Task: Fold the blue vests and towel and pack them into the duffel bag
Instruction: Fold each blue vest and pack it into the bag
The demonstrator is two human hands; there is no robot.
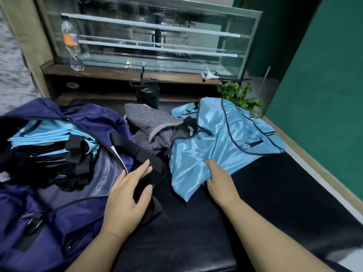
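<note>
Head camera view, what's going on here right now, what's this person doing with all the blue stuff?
A person is packing a navy duffel bag on a dark padded bench. Several folded blue vests already lie stacked inside the open bag. The right hand grips the near edge of an unfolded blue vest lying on the bench, while the left hand rests open on the bag's black strap. A gray towel lies crumpled between bag and vest, not yet folded.

A black padded bench (265, 193) is occupied by a navy duffel bag (82, 122) at left, a grey towel (153, 128) at centre, and blue vests (222, 134) at right.
</note>
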